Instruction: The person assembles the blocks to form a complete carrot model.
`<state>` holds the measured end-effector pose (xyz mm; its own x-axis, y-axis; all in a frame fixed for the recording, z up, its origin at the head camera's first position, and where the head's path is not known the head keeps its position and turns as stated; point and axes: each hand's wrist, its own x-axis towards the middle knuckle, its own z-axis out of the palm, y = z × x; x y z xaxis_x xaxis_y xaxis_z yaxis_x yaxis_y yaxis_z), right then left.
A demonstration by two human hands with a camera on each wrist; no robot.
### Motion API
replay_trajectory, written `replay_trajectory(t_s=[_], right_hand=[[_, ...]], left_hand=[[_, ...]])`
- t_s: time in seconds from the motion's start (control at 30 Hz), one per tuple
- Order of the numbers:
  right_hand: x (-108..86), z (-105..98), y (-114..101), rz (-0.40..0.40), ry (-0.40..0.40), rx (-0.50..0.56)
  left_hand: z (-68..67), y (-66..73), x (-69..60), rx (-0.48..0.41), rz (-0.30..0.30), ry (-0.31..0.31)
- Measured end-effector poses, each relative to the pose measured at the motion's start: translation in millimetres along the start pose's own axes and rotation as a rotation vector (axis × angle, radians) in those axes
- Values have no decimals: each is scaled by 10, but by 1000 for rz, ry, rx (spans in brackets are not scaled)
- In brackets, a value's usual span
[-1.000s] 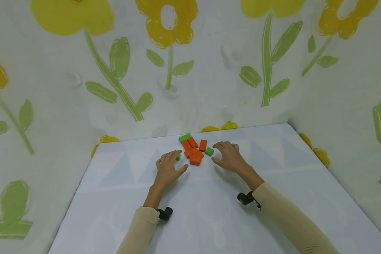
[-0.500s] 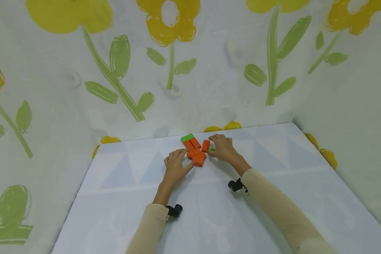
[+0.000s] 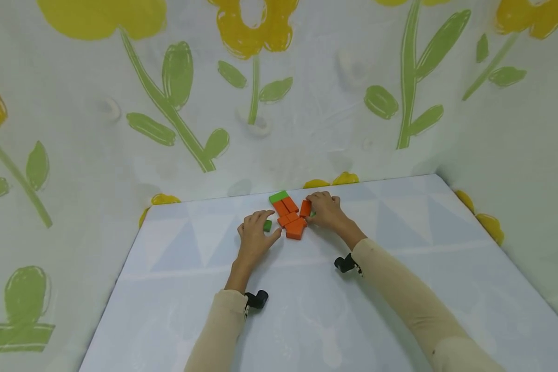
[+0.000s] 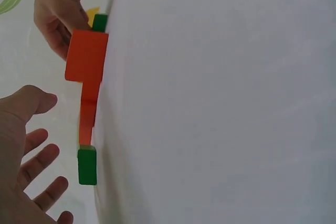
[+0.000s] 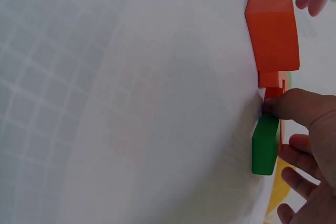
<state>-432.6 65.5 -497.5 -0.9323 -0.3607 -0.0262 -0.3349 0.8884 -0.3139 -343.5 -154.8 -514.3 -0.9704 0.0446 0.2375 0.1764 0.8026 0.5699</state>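
Observation:
My right hand [image 3: 327, 212] pinches a small orange rectangular block [image 3: 305, 208] between thumb and fingers. Close beside that block sits a green block [image 5: 266, 145], partly covered by the hand in the head view. To the left, my left hand [image 3: 253, 235] hovers with fingers spread and nothing held. Another green block [image 3: 267, 226] lies between its thumb and fingertips, apart from them in the left wrist view. Between both hands is a flat group of orange blocks, with a larger angular orange block [image 3: 296, 229] at the near end and a flat green block [image 3: 278, 196] at the far end.
The blocks lie toward the back of a white table [image 3: 297, 310] with pale triangle patterns. Behind it rises a white cloth [image 3: 307, 129] printed with yellow flowers and green leaves. Black wrist cameras show on both wrists.
My right hand has moved left, past the green block, and taken hold of the orange block. My left hand shifted slightly, and the green block beside it shows again. The head view has shifted a little.

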Motion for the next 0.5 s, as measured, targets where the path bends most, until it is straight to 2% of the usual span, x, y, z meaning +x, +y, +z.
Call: replay_trajectory(t_s=[0.23, 0.4, 0.5], right_hand=[[-39, 46, 75, 14, 14, 59], [-109, -2, 89, -14, 54, 45], [-130, -49, 93, -34, 75, 36]], left_hand=[[28, 29, 367, 74, -34, -53], [45, 46, 577, 216, -11, -151], [25, 54, 655, 277, -28, -204]])
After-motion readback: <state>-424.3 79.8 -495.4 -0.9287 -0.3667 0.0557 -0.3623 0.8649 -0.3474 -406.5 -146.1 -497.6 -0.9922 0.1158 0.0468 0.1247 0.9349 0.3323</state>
